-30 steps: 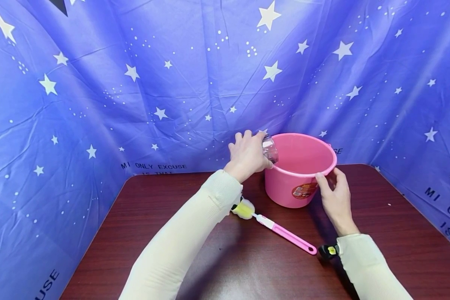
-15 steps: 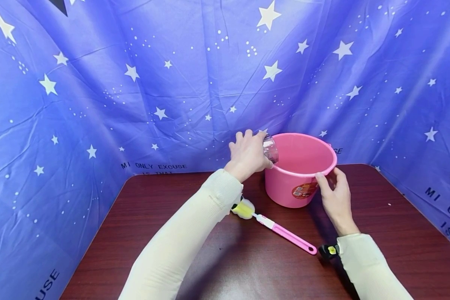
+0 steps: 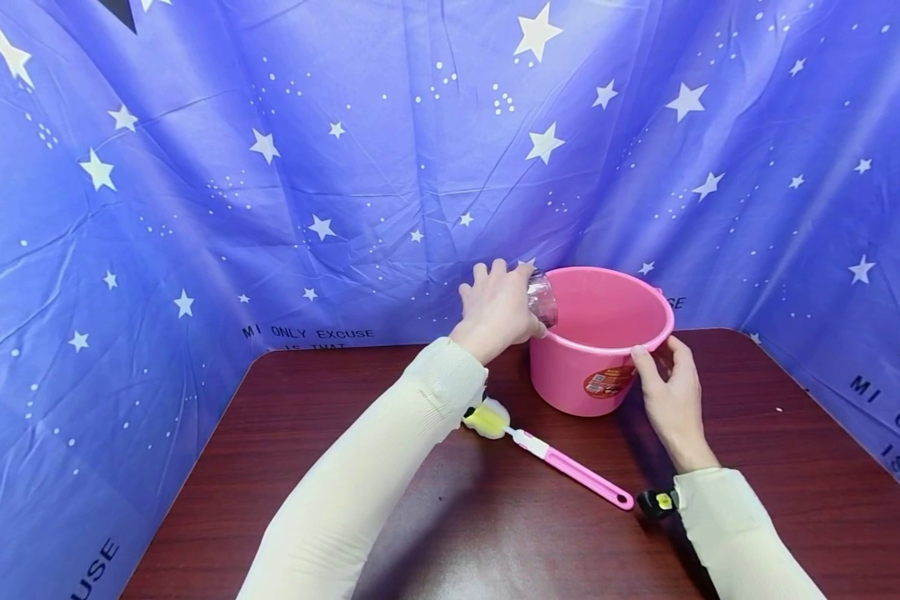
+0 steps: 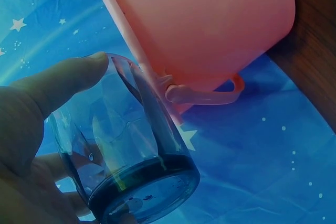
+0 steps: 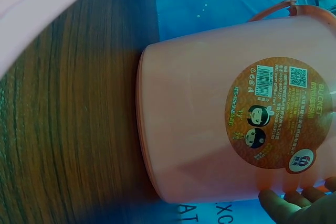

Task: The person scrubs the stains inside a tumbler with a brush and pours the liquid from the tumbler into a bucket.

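Note:
My left hand (image 3: 495, 312) grips a clear faceted drinking glass (image 4: 131, 135), tilted at the left rim of a pink bucket (image 3: 581, 379). In the left wrist view the thumb lies along the glass near its mouth, fingers wrap the far side, and small drops show on the glass. The glass's mouth overlaps the bucket rim there, beside the handle joint (image 4: 170, 92). My right hand (image 3: 671, 400) holds the bucket's right rim, thumb outside on the wall. The right wrist view shows its fingertips at the bucket's side, below a round orange label (image 5: 278, 114).
A bottle brush (image 3: 570, 471) with a yellow and white sponge head and pink handle lies on the dark wood table (image 3: 330, 467) in front of the bucket. Its head is partly behind the left cuff. A blue star-printed curtain (image 3: 390, 167) closes off the back and sides.

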`<state>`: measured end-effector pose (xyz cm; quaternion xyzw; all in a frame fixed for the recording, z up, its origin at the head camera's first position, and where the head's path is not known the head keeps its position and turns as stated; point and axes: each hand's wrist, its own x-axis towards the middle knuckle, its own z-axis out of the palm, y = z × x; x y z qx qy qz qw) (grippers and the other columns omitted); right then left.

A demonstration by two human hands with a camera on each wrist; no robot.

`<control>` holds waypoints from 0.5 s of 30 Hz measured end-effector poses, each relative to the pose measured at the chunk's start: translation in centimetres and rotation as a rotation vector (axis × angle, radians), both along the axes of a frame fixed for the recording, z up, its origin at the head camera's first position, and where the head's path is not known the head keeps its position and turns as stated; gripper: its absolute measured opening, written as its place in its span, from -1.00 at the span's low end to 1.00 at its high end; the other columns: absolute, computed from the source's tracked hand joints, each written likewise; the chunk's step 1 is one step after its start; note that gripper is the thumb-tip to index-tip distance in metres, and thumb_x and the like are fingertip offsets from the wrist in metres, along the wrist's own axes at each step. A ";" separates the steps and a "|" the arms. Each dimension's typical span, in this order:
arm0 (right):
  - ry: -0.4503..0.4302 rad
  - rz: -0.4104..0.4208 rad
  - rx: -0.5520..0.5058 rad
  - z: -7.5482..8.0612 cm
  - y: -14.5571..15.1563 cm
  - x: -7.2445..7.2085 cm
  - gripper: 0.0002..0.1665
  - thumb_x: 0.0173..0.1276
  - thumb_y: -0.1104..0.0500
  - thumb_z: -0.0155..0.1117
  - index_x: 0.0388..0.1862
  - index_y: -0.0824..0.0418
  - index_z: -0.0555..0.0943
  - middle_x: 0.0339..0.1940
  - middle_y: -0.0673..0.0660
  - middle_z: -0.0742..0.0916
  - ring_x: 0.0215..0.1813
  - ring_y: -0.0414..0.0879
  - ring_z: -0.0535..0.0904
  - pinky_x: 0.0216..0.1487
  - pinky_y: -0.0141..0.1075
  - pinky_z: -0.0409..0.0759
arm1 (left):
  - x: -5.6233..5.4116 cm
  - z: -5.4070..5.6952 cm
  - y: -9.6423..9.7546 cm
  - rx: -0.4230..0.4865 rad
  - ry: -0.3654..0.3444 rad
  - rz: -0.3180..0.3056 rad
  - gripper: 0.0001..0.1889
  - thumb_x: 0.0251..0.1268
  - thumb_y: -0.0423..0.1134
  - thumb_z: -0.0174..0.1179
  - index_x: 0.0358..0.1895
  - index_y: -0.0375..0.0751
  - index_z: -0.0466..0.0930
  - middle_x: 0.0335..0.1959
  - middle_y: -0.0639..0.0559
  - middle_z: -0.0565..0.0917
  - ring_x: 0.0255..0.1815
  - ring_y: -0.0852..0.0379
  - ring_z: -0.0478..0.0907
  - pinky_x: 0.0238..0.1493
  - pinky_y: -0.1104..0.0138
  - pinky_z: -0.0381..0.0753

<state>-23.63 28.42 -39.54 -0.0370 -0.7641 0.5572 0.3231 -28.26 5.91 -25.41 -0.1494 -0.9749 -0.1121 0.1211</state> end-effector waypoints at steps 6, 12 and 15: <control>-0.005 -0.005 0.004 0.0 0.1 0.0 -0.38 0.38 0.10 0.18 0.35 0.30 0.32 0.27 0.24 0.47 0.29 0.04 0.36 0.35 -0.14 0.26 | 0.0 0.1 0.1 -0.010 -0.002 0.002 0.00 -0.29 0.21 0.51 0.40 0.20 0.28 0.13 0.01 0.43 0.12 -0.03 0.25 -0.01 0.04 0.35; -0.008 -0.006 0.008 -0.2 0.2 -0.1 -0.37 0.38 0.09 0.18 0.36 0.30 0.31 0.27 0.23 0.47 0.29 0.04 0.36 0.35 -0.14 0.26 | 0.0 0.1 0.1 -0.016 0.006 -0.002 -0.01 -0.27 0.21 0.51 0.40 0.18 0.29 0.14 0.01 0.43 0.12 -0.03 0.25 -0.02 0.04 0.36; -0.005 -0.004 0.006 -0.2 0.2 -0.2 -0.37 0.38 0.10 0.18 0.36 0.30 0.31 0.27 0.24 0.46 0.29 0.04 0.36 0.35 -0.15 0.26 | 0.0 0.1 0.1 -0.021 0.006 -0.005 -0.02 -0.26 0.21 0.50 0.39 0.18 0.29 0.14 0.01 0.43 0.12 -0.03 0.25 -0.02 0.04 0.36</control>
